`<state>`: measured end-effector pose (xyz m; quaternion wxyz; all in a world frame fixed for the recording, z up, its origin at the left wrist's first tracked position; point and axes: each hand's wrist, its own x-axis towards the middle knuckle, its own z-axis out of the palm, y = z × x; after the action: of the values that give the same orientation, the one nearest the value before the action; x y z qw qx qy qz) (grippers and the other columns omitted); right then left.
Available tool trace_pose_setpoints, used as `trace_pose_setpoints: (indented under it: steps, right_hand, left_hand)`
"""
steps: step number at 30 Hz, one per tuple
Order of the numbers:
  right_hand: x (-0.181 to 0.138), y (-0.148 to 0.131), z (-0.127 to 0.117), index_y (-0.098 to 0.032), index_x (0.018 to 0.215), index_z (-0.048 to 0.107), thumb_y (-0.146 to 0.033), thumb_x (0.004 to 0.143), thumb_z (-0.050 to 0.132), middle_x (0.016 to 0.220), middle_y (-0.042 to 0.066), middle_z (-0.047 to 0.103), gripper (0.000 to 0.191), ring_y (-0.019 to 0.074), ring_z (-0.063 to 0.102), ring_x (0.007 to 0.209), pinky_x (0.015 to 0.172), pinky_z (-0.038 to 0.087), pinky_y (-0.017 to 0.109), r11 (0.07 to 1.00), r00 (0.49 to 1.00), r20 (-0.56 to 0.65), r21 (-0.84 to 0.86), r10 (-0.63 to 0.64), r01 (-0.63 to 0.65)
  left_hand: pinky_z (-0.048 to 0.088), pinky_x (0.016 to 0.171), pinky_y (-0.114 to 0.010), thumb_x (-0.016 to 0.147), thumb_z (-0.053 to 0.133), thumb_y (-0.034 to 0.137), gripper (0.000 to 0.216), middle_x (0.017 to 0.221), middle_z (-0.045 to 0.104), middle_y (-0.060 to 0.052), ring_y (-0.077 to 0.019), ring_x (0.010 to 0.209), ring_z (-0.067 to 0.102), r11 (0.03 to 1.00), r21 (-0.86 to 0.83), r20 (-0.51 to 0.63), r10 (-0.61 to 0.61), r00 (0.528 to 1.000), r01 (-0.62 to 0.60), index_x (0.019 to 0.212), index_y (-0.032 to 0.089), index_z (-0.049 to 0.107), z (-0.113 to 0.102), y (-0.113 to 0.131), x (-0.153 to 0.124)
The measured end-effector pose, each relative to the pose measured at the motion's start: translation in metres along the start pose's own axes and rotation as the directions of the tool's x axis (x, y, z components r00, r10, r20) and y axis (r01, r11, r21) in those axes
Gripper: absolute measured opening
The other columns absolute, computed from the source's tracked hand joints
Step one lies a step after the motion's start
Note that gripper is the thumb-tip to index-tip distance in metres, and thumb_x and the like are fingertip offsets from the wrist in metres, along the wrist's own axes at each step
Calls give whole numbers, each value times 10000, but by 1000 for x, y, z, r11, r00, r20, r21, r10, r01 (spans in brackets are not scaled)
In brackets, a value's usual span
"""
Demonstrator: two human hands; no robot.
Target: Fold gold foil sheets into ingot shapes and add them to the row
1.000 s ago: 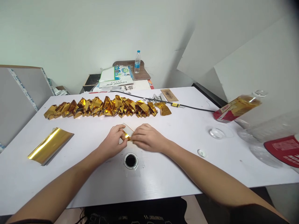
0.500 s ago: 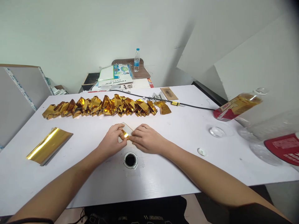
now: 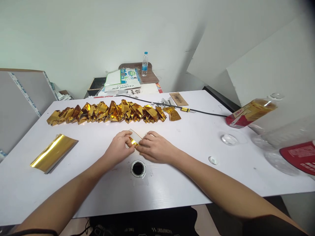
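Note:
Between my hands, over the middle of the white table (image 3: 172,183), is a sheet of gold foil paper (image 3: 136,136), partly folded, its pale back facing up and a gold strip along the near side. My left hand (image 3: 118,144) is closed on its left end, thumb and fingers pinching it. The fingers of my right hand (image 3: 156,147) press together on its right edge, partly hiding it. Beyond them stretches a row of folded gold foil pieces (image 3: 103,112). At the left lies a stack of flat gold foil sheets (image 3: 54,153).
A round black hole with a pale ring (image 3: 138,168) is just nearer than my hands. A black cable (image 3: 204,112) crosses the back right. An amber drink bottle (image 3: 251,113), a large clear bottle with a red label (image 3: 299,157) and a white cap (image 3: 213,160) are at the right.
Both hands stay on the gold foil paper in nearly the same pose. The right fingers have shifted very slightly along its edge. The whole view has moved a little.

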<state>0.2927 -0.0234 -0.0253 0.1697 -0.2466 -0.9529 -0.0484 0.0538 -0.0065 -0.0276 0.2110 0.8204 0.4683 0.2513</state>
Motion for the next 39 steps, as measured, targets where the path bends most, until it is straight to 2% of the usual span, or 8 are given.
trace_pose_setpoints:
  steps: [9,17,23,26,30,34,39]
  right_hand:
    - [1,-6,0,-171,1258,712,-351,1061,554,1065,116,730,310,268,574,1007,943,400,433,997,996,46,19,70,-71]
    - [2,-15,-6,-163,1291,694,-340,1063,537,1078,116,729,329,268,564,1001,978,370,446,991,986,97,6,134,-135]
    - [4,-23,-11,-165,1261,699,-325,1053,534,1124,122,707,310,286,556,1063,1025,353,472,975,963,162,17,215,-221]
    - [6,-32,-13,-174,1244,703,-330,1042,542,1123,126,684,302,294,548,1060,1029,334,484,955,938,184,-22,294,-295]
    - [9,-49,-16,-156,1328,666,-288,1054,484,1081,167,680,354,301,565,1003,849,333,420,919,896,205,-85,394,-385]
    - [13,-58,-23,-128,1403,621,-256,1046,470,1029,162,740,408,277,630,923,776,315,386,882,824,325,-81,464,-464]
    - [14,-54,-37,-221,1449,600,-291,1045,461,943,93,796,433,235,698,781,700,327,343,841,746,438,-45,502,-539]
  left_hand:
    - [533,1135,-477,778,715,204,135,1334,706,-87,-288,1222,686,999,18,16,-32,999,32,649,217,679,-1,2,2]
    - [496,1163,-447,796,694,246,178,1347,703,-87,-284,1249,672,995,7,58,-103,993,103,620,221,677,-5,9,3]
    - [494,1157,-449,811,689,253,212,1334,712,-75,-286,1248,658,995,40,65,-93,994,90,602,223,676,-7,11,4]
    - [472,1151,-532,832,706,265,218,1332,732,-56,-323,1281,610,989,134,85,-76,993,64,619,222,683,-9,14,6]
    - [344,1187,-677,834,753,291,214,1450,685,-15,-403,1408,475,958,278,85,-103,991,76,637,222,706,-11,18,6]
    - [293,1199,-697,837,754,295,221,1527,628,-8,-423,1470,408,948,300,97,-143,985,108,633,221,713,-11,20,6]
    - [284,1204,-682,846,760,324,262,1531,625,7,-409,1471,408,950,278,98,-175,980,142,611,225,699,-12,21,6]
